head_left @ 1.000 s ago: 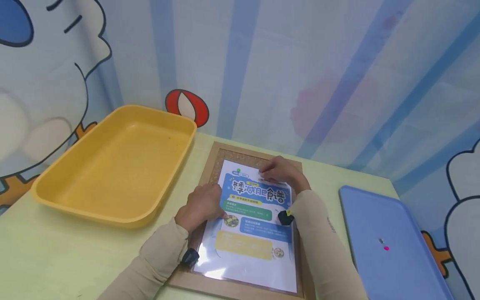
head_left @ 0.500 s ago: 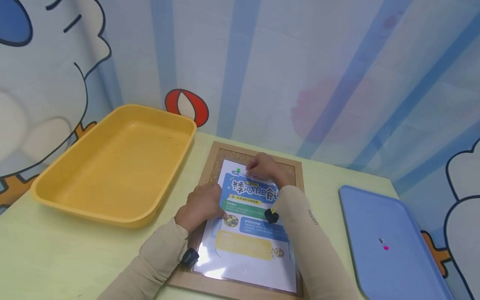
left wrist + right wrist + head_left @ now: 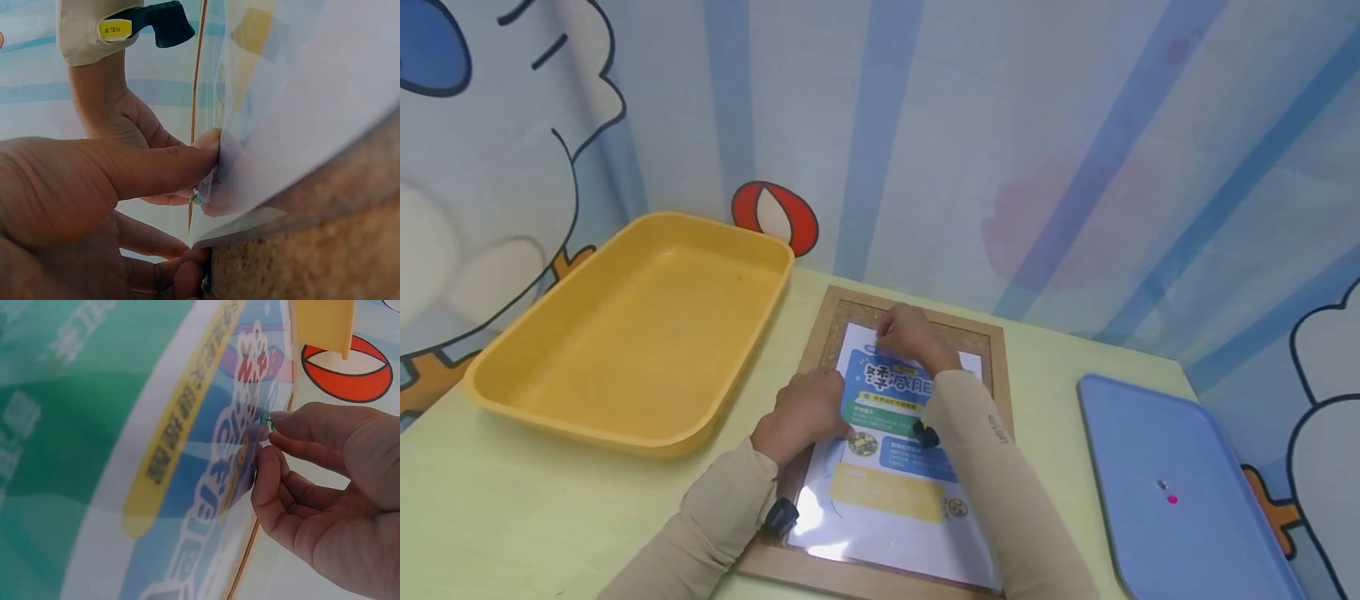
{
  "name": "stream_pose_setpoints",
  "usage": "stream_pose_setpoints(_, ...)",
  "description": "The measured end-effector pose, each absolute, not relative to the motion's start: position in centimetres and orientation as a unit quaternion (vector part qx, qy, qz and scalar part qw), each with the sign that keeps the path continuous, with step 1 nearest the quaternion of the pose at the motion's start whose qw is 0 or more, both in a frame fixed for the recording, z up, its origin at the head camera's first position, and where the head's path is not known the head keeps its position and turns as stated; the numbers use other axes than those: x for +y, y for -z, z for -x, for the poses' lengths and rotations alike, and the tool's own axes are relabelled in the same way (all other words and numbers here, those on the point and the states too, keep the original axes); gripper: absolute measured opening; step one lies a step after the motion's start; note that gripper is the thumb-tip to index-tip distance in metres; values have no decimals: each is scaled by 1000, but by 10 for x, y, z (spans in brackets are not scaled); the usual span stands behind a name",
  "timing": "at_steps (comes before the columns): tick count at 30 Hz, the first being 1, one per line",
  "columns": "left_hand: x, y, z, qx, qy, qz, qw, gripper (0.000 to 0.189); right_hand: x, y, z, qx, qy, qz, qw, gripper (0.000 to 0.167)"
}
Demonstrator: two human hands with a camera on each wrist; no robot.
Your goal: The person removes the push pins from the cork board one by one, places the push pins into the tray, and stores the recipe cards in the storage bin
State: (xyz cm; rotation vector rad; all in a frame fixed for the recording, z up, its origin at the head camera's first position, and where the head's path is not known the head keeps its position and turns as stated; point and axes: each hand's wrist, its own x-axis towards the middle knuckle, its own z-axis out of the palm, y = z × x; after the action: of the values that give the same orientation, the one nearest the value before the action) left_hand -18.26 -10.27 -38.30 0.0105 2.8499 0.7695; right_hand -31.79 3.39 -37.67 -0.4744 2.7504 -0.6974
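Observation:
A laminated poster (image 3: 887, 533) with coloured blocks of print lies on a wood-framed cork board (image 3: 955, 333). At its left edge, my left hand (image 3: 801, 412) holds the poster, thumb on the front and fingers curled at the edge beside the cork in the left wrist view. My right hand (image 3: 913, 335) is at the poster's top left, its thumb and fingers pinching a small green push pin (image 3: 267, 420). Fingers partly cover that pin. In the right wrist view, the printed sheet (image 3: 81, 450) bows up close to the camera.
A deep yellow tray (image 3: 625, 333) stands to the left of the board. On the right lies a blue tray (image 3: 1165, 442) with a pink push pin (image 3: 1172, 499) on it. Behind the table hangs a printed cloth (image 3: 925, 150).
My right hand has moved left along the poster's top edge to the green push pin and now pinches it. The left hand has stayed in place.

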Motion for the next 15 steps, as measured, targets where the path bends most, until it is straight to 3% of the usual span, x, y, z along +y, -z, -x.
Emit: stream_pose_setpoints(15, -102, 384, 183, 961, -259, 3, 95, 53, 21, 373, 317, 957, 193, 180, 119, 10)
